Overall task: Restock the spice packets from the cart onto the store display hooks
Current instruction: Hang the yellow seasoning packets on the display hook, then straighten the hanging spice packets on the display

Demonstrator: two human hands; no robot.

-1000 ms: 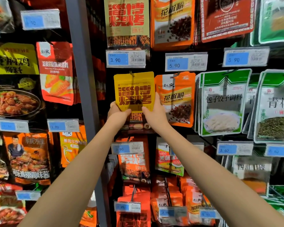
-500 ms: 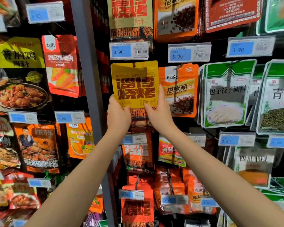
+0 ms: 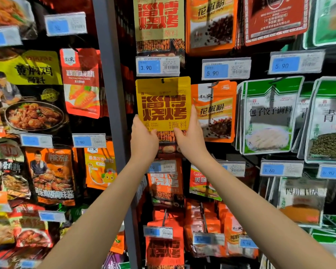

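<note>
Now: left hand (image 3: 144, 141) pinches the lower-left corner of the yellow barbecue spice packet (image 3: 163, 101), thumb on the front face, other fingers hidden behind it. Right hand (image 3: 190, 141) pinches the lower-right corner, thumb lying up the right edge. Packet is upright, flat to the display, at 12 o'clock from both hands. Its hang hole (image 3: 162, 80) shows dark; cannot tell whether a hook passes through. The 3.90 price tag (image 3: 157, 66) sits just at 12 o'clock of the packet. Orange pepper powder packet (image 3: 214, 111) at 3 o'clock, its left edge overlapped. Grey shelf post (image 3: 113, 113) at 9 o'clock.
</note>
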